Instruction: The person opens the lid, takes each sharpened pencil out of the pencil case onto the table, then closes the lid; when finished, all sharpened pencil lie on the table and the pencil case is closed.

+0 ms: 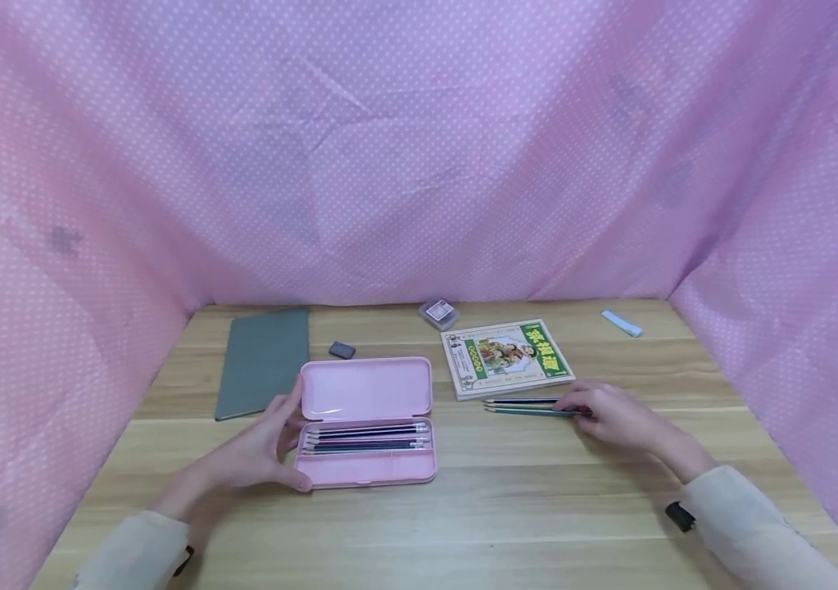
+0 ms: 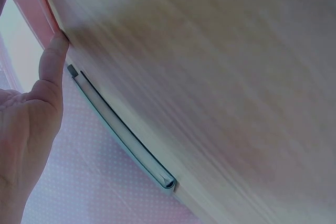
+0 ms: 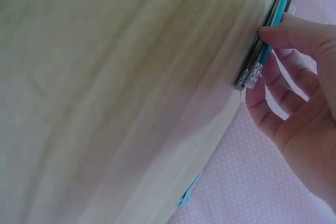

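Observation:
A pink pencil case (image 1: pixel 368 469) lies with its lid (image 1: pixel 367 388) raised, several dark pencils (image 1: pixel 367 438) in its long compartment. My left hand (image 1: pixel 260 451) touches the case's left side, thumb at the front corner and fingers spread toward the lid. In the left wrist view, one extended digit of the left hand (image 2: pixel 37 98) presses against the case's edge. My right hand (image 1: pixel 613 416) pinches pencils (image 1: pixel 525 407) just below the book. The right wrist view shows thumb and fingers of the right hand (image 3: pixel 299 87) around their eraser ends, one barrel teal.
Beyond the right hand's pencils lies an illustrated book (image 1: pixel 509 359), with a small clear box (image 1: pixel 438 313) behind it. A dark eraser (image 1: pixel 341 350) and a grey-green notebook (image 1: pixel 264 360) are at left. A pale blue strip-shaped item (image 1: pixel 621 323) lies far right. Pink dotted cloth (image 1: pixel 419 164) surrounds the table.

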`<control>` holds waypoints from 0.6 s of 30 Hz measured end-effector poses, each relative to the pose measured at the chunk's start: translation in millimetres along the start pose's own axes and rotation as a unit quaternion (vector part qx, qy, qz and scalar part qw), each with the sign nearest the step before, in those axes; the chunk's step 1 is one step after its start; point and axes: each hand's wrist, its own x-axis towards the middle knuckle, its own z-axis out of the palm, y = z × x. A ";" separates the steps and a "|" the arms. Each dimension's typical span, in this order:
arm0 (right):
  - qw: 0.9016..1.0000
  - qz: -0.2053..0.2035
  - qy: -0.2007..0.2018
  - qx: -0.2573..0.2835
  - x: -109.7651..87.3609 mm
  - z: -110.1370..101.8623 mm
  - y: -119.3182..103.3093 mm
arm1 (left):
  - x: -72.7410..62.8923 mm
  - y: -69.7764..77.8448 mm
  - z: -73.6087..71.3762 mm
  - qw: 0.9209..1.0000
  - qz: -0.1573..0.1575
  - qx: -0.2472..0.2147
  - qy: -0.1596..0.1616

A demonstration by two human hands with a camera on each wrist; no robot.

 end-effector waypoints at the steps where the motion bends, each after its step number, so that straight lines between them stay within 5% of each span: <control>1: 1.000 -0.002 0.001 0.001 0.2 0.7 0.2 | -0.5 -0.2 -0.2 1.000 0.002 0.001 0.000; 18: 0.999 0.020 -0.009 0.025 1.2 -4.3 -6.1 | -1.7 0.6 -0.4 1.000 0.002 0.017 0.000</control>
